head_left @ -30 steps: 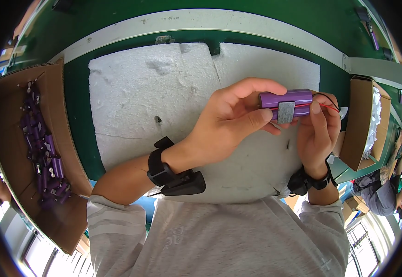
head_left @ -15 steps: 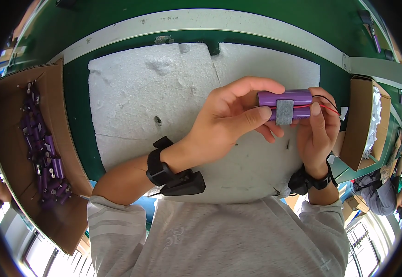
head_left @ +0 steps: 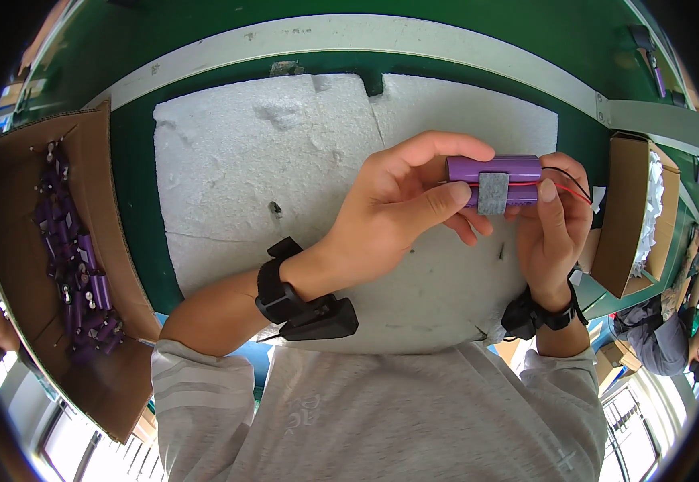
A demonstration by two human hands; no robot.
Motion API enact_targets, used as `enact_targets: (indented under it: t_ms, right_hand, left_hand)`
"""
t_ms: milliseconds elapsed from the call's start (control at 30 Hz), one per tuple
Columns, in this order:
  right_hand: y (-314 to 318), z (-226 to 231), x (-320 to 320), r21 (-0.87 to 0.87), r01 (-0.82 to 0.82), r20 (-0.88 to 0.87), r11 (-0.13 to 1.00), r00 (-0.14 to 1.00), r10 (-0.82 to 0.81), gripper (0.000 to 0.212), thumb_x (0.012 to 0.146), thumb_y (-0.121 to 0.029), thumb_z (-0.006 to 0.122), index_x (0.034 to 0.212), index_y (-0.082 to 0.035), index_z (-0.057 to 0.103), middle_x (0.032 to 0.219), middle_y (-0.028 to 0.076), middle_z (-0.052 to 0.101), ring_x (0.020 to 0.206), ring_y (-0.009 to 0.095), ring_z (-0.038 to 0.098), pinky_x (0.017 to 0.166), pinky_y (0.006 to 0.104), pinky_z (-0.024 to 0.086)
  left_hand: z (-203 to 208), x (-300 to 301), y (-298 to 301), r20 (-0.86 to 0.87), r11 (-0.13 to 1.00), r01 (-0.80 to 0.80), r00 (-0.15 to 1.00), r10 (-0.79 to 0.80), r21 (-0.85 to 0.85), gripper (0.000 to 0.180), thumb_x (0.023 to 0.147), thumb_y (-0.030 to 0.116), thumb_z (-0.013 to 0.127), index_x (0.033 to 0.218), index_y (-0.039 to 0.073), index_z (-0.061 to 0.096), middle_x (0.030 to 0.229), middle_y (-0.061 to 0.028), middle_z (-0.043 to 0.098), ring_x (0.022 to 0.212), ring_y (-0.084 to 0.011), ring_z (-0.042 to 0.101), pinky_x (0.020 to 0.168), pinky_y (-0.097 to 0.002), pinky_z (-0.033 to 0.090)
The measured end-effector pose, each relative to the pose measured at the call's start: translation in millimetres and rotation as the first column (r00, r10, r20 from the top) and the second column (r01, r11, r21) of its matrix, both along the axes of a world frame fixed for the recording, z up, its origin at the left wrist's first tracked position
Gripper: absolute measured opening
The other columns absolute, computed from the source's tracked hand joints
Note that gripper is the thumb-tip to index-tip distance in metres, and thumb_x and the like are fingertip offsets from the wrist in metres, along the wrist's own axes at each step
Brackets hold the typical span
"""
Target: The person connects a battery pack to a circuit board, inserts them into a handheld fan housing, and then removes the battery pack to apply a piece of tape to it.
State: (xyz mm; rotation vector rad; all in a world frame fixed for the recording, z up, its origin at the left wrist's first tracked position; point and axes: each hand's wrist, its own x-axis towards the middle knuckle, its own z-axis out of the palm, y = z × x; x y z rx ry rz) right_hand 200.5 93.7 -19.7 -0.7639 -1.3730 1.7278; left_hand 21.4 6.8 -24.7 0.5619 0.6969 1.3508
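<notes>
A purple battery pack point(head_left: 518, 167) of two cylindrical cells lies lengthwise between my hands, above the right part of a white foam sheet point(head_left: 229, 169). Across its middle sits a grey patch point(head_left: 493, 194). A red wire point(head_left: 570, 190) and a black wire point(head_left: 564, 172) run off its right end. My left hand point(head_left: 413, 193) grips the left end, thumb on the lower cell and index finger along the top. The right end is pinched by my right hand point(head_left: 556, 221), its thumb in front; the fingers behind are partly hidden.
On the left stands a cardboard box point(head_left: 136, 273) with many purple cells point(head_left: 68, 241) in it. A smaller cardboard box point(head_left: 618, 217) on the right holds white pieces point(head_left: 649, 213). A pale rail point(head_left: 349, 36) crosses the green table behind the foam. Other people are at the side edges.
The battery pack has shifted very slightly to the left in my fingers. Both hands otherwise keep the same hold and place.
</notes>
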Motion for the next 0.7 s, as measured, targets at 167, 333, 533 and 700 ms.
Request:
enact_targets:
  t_ms: [167, 333, 533, 700]
  right_hand:
    - [-1.2, 1.3, -0.5, 0.03, -0.008, 0.036, 1.0, 0.999, 0.007, 0.025, 0.091, -0.012, 0.055, 0.109, 0.004, 0.05, 0.086, 0.013, 0.061, 0.066, 0.017, 0.057, 0.059, 0.0284, 0.045]
    - [-0.5, -0.1, 1.2, 0.056, -0.031, 0.046, 0.998, 0.999, 0.029, 0.026, 0.091, -0.013, 0.055, 0.109, 0.005, 0.049, 0.088, 0.014, 0.062, 0.068, 0.017, 0.058, 0.061, 0.0286, 0.046]
    - [-1.5, 1.4, 1.6, 0.079, -0.073, 0.037, 0.994, 0.997, 0.07, 0.026, 0.091, -0.012, 0.055, 0.109, 0.005, 0.049, 0.088, 0.014, 0.062, 0.069, 0.017, 0.058, 0.061, 0.0288, 0.046]
    - [-2.3, -2.1, 3.5, 0.065, -0.04, 0.024, 0.997, 0.999, 0.039, 0.02, 0.091, -0.008, 0.054, 0.107, 0.005, 0.051, 0.087, 0.013, 0.062, 0.069, 0.016, 0.058, 0.06, 0.0279, 0.047]
  left_hand:
    - [1.0, -0.2, 0.3, 0.0, 1.0, -0.013, 1.0, 0.013, -0.017, 0.032, 0.095, 0.007, 0.046, 0.127, 0.002, 0.044, 0.111, -0.0173, 0.058, 0.09, -0.0265, 0.065, 0.074, -0.0352, 0.055]
    - [0.8, 0.0, 0.3, 0.015, 0.999, -0.022, 1.0, 0.022, -0.025, 0.033, 0.095, 0.007, 0.045, 0.127, 0.001, 0.043, 0.112, -0.0178, 0.058, 0.091, -0.0279, 0.065, 0.075, -0.036, 0.056]
    - [0.3, -2.7, 0.4, 0.058, 0.999, -0.015, 0.998, 0.016, -0.033, 0.033, 0.095, 0.007, 0.045, 0.128, 0.001, 0.043, 0.112, -0.0181, 0.058, 0.09, -0.0289, 0.065, 0.075, -0.0362, 0.056]
    - [1.4, -1.4, 0.3, 0.054, 0.999, -0.015, 0.998, 0.017, -0.041, 0.033, 0.095, 0.007, 0.044, 0.128, 0.001, 0.043, 0.111, -0.0178, 0.059, 0.089, -0.0294, 0.066, 0.075, -0.0364, 0.056]
